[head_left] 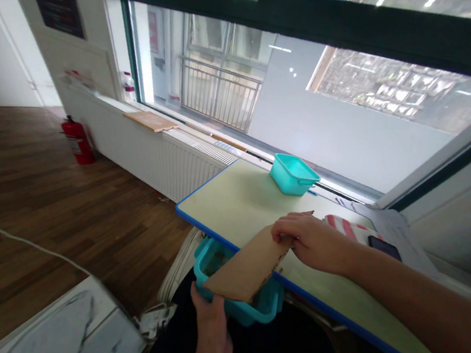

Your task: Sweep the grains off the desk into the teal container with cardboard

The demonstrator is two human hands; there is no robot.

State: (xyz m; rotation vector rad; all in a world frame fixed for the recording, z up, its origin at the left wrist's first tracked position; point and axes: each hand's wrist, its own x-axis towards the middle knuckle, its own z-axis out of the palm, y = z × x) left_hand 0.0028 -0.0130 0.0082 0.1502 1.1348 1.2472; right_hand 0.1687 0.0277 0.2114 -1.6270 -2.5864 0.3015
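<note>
My right hand (pixel 303 240) is closed on the upper end of a flat piece of brown cardboard (pixel 249 268) with a ragged right edge. The cardboard slants down over a teal plastic basin (pixel 262 317) and hides much of its inside; brownish bits show at the left, too blurred to name. Gripping the near rim of that basin is my left hand (pixel 212 327), its thumb close to the cardboard's lower edge. Whether the thumb touches the cardboard I cannot tell. The basin sits over my lap, against the table's near edge.
A second teal basin (pixel 294 175) stands on the pale, blue-edged table (pixel 224 198) by the window. A red-striped cloth (pixel 345 228) and a dark phone (pixel 384 247) lie at the right. A radiator (pixel 176 163), fire extinguisher (pixel 77 141) and marble-patterned box (pixel 81 327) are at the left.
</note>
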